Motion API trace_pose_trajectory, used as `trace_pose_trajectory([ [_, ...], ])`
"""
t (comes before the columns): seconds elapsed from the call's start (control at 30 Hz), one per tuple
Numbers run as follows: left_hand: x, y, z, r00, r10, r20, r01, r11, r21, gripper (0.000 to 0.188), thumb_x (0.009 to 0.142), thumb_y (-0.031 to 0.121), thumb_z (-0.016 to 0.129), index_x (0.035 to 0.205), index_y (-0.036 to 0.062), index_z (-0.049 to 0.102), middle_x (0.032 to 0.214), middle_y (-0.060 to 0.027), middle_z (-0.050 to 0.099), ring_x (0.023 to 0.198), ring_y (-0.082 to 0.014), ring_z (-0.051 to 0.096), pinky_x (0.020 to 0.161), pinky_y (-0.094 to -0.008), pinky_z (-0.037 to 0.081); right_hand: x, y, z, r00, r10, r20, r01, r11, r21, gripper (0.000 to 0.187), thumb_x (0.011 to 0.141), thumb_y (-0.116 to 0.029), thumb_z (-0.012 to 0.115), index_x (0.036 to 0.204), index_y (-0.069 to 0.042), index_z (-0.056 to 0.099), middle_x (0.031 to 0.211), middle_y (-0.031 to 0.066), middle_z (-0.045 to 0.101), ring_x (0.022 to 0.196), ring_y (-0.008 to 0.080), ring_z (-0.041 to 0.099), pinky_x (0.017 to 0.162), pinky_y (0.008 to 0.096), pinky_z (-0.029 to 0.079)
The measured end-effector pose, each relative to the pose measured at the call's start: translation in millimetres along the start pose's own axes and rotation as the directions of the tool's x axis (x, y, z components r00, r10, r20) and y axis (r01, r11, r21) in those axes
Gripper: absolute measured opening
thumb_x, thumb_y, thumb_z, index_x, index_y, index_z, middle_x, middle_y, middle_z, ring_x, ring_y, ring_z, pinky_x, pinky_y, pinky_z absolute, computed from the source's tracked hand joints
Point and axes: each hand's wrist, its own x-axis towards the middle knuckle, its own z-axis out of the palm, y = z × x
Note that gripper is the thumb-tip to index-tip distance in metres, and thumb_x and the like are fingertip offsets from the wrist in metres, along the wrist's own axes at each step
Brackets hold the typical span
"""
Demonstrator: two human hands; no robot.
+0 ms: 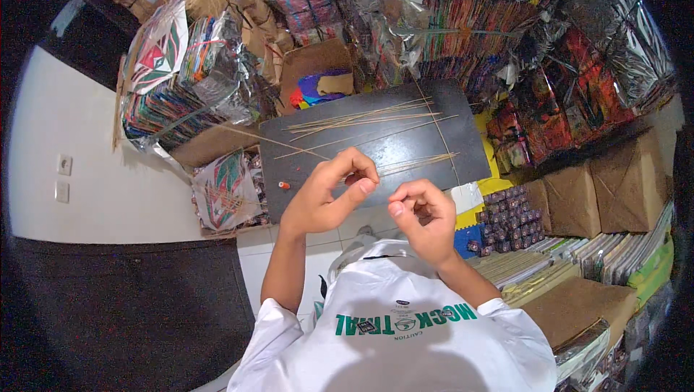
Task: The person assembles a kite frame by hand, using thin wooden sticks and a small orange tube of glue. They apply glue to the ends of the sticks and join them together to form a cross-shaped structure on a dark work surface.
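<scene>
My left hand (329, 193) is closed in a pinch above the near edge of a dark table (347, 131). A thin bamboo stick (271, 139) runs from its fingers out to the upper left, past the table's edge. Close by on the right, my right hand (425, 220) is also pinched, its fingertips a short gap from the left thumb. Whatever sits between the right fingertips is too fine to see. Several more thin sticks (361, 121) lie across the tabletop beyond my hands. An orange thread spool (284, 185) rests near the table's left edge.
Wrapped stacks of colourful printed sheets (463, 37) rise behind the table. A box with a printed kite-like sheet (228, 193) stands at the left. On the right are small dark cubes (512, 220), brown packages (567, 197) and bundled strips (513, 273).
</scene>
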Motion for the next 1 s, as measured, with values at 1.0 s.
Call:
trace_pose_trajectory([
  [1.0,7.6,5.1,0.1,0.980,0.150,0.129,-0.175,0.962,0.209,0.009,0.087,0.012,0.066,0.093,0.0074,0.061,0.084,-0.0036,0.060,0.075,-0.0186,0.054,0.077,-0.0351,0.036,-0.2,5.4,2.6,0.993,0.109,0.052,-0.112,0.993,0.039,0.010,0.094,-0.005,0.071,0.102,-0.003,0.066,0.088,-0.0011,0.065,0.080,0.0052,0.060,0.072,0.0226,0.049],
])
